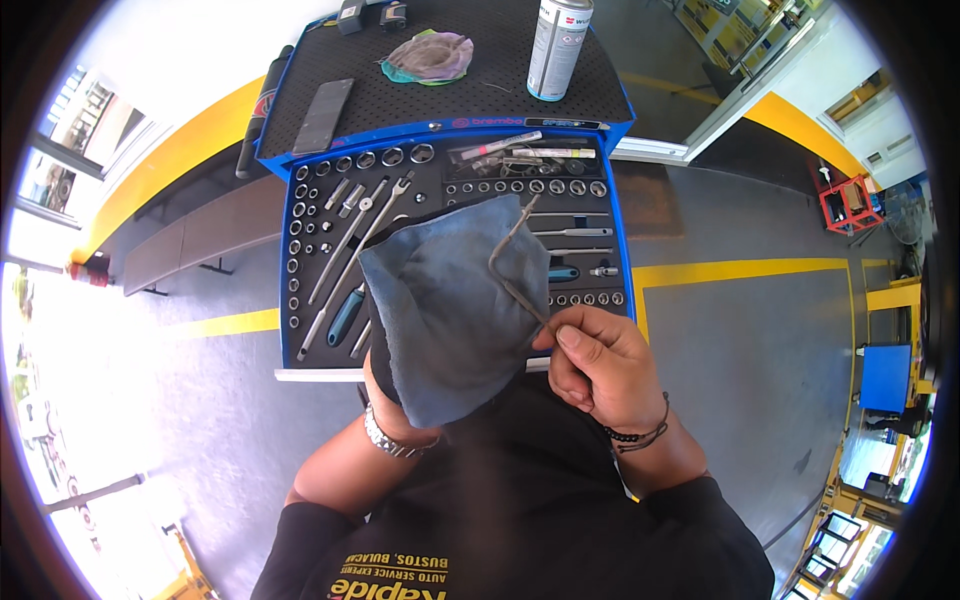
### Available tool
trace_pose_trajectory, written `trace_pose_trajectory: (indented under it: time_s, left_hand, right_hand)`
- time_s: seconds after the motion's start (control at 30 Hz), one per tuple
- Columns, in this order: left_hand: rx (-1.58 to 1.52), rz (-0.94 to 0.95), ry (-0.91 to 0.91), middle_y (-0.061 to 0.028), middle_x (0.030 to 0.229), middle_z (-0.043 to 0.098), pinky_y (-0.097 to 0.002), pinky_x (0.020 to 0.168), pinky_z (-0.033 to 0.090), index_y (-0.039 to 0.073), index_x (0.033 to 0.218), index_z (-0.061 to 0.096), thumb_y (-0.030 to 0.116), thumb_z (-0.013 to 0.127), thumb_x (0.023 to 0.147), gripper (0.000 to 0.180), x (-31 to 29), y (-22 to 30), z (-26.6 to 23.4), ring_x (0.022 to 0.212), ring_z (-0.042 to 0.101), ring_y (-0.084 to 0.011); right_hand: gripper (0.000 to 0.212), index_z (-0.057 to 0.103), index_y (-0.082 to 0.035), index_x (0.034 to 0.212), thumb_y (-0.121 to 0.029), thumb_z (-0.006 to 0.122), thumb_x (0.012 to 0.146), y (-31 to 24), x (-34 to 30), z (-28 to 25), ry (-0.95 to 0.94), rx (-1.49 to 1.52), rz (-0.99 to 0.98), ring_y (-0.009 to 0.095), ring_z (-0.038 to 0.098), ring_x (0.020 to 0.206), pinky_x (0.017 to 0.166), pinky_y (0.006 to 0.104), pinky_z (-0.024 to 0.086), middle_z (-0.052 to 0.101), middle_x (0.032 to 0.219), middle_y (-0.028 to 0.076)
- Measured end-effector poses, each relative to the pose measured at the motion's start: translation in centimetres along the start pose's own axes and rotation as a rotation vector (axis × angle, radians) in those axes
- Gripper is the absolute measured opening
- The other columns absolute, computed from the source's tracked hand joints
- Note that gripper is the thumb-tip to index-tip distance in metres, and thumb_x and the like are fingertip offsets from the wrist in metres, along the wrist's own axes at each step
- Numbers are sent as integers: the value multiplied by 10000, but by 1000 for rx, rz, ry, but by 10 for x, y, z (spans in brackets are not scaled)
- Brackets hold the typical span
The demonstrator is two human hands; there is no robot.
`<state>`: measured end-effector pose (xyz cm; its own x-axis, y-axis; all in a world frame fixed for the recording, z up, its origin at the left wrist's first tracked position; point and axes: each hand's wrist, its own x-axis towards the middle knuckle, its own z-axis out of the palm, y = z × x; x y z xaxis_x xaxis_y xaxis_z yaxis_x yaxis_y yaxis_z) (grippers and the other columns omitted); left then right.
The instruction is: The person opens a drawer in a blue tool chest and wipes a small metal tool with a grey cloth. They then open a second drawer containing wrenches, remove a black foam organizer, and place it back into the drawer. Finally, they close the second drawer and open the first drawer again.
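Observation:
A thin, bent metal rod [511,288] is pinched between the thumb and fingers of my right hand [612,368], its crooked upper part slanting up and left. Behind the rod spreads a blue-grey cloth [430,310], with a darker layer showing along its left edge. My left hand [374,388] holds the cloth up from below, and its fingers are hidden underneath. The rod's upper part overlaps the cloth; whether they touch I cannot tell. Both hands are above an open tool drawer [286,345] and cover part of its middle.
Sockets [294,266], long ratchet handles and a teal-handled tool [346,318] lie in the drawer's dark foam. On the blue cabinet's top [490,60] are a spray can [558,50], a crumpled rag [430,57] and a phone-like slab [324,115]. A bench [200,232] stands left.

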<state>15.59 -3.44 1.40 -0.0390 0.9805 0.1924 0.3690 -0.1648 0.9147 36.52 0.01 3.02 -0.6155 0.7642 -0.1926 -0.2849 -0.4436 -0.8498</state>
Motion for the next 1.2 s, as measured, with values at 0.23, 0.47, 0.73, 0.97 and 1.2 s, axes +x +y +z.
trace_pose_trajectory:
  time_s: [0.23, 0.47, 0.73, 0.97, 1.2]
  left_hand:
    - [-194, 92, 95, -101, 1275, 595, -324, 981, 479, 19, 1333, 453, 143, 799, 799, 648, 8, 11, 3, 1130, 609, -211]
    - [-1061, -102, -31, -136, 1277, 596, -380, 936, 522, 34, 1330, 479, 157, 706, 908, 495, 1, 3, 4, 1140, 615, -245]
    - [-740, -195, 246, -61, 1015, 705, -286, 796, 569, 45, 1136, 597, 17, 597, 973, 166, 1, -52, 21, 903, 681, -135]
    - [-598, -130, 436, -47, 991, 699, -248, 774, 533, 28, 1071, 607, 4, 637, 946, 131, -7, -72, 20, 874, 639, -85]
    - [-684, -91, 562, -37, 1011, 679, -272, 780, 539, 58, 1107, 585, 51, 615, 975, 135, -11, -65, 12, 890, 639, -109]
  right_hand:
    - [272, 631, 24, 1061, -210, 491, 1050, 2, -2, -3, -7, -16, 1, 31, 397, 474, 443, 200, 318, 486, 580, -17]
    - [243, 626, 39, 1064, -171, 506, 1039, 7, 0, -2, 20, -130, 13, 41, 432, 502, 472, 206, 352, 496, 597, -19]
    - [192, 604, 27, 1060, -152, 601, 990, 33, 29, -15, -52, -231, 154, 55, 517, 580, 530, 212, 413, 595, 742, 16]
    - [190, 611, 9, 1061, -164, 620, 985, 56, 48, 0, -65, -433, 94, 82, 591, 755, 669, 253, 484, 649, 835, 29]
    - [159, 617, -19, 1017, -176, 600, 1001, 74, 53, 11, -137, -357, 28, 77, 559, 717, 650, 251, 465, 619, 823, 17]
